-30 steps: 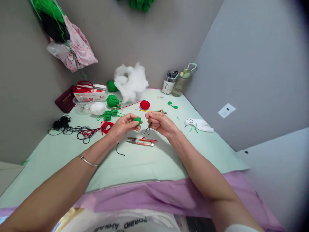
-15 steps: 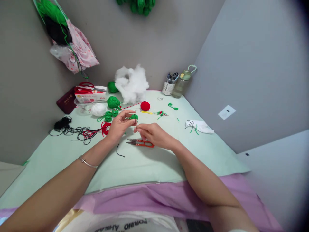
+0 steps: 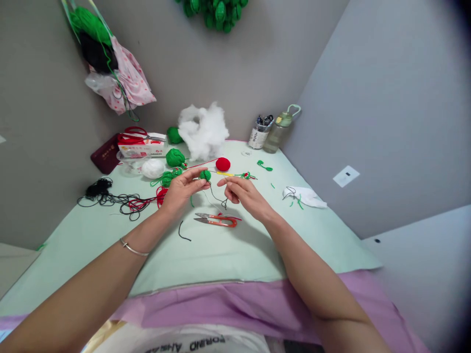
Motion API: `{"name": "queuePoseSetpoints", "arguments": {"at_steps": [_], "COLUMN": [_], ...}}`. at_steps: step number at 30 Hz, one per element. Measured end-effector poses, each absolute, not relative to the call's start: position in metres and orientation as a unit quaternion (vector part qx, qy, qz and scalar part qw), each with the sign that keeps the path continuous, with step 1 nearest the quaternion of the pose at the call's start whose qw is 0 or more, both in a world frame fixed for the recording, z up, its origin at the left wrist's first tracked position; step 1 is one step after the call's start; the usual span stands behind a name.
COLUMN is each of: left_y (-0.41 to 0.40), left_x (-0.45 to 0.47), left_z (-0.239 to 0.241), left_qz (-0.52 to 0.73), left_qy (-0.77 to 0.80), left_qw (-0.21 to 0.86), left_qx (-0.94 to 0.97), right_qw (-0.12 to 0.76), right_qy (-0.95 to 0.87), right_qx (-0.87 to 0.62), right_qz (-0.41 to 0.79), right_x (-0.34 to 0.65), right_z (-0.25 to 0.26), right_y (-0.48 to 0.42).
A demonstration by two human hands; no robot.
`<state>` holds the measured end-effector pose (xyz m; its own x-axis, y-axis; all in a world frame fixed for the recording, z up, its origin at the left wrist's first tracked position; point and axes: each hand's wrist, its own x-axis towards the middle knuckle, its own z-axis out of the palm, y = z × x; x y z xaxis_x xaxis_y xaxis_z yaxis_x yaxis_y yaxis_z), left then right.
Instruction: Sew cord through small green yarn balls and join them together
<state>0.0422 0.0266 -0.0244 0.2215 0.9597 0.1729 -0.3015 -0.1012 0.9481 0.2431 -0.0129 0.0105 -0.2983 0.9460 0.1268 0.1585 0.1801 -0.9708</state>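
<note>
I have my left hand [image 3: 180, 191] pinching a small green ball [image 3: 205, 175]; whether my curled right hand [image 3: 241, 192] grips the black thread [image 3: 224, 202], I cannot tell.

Two hands [image 3: 180, 191], one red ball [image 3: 222, 164], one bottle [image 3: 276, 133]

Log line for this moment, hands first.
left hand: holds green ball | right hand: apart from ball, grip unclear | black thread: hangs between hands | orange scissors: lying on table
</note>
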Motion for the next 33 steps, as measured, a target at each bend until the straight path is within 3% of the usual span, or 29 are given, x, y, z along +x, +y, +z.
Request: {"name": "queuePoseSetpoints", "arguments": {"at_steps": [6,13,26,33], "left_y": [0.024,0.024,0.023,0.018], "left_x": [0.045,0.046,0.046,0.051], "left_z": [-0.023,-0.022,-0.023,-0.022], "left_qz": [0.528,0.542,0.542,0.533], "left_qy": [0.336,0.337,0.349,0.315], "left_qw": [0.588,0.559,0.538,0.634], "left_qx": [0.513,0.530,0.543,0.463], "right_qw": [0.433,0.493,0.466,0.494], "right_qy": [-0.636,-0.664,-0.650,-0.613], "right_qx": [-0.421,-0.466,-0.481,-0.453], "right_qz": [0.480,0.315,0.359,0.419], "right_x": [0.226,0.223,0.222,0.219], "right_z": [0.001,-0.001,-0.004,-0.013], "right_y": [-0.017,-0.017,-0.015,-0.012]}}
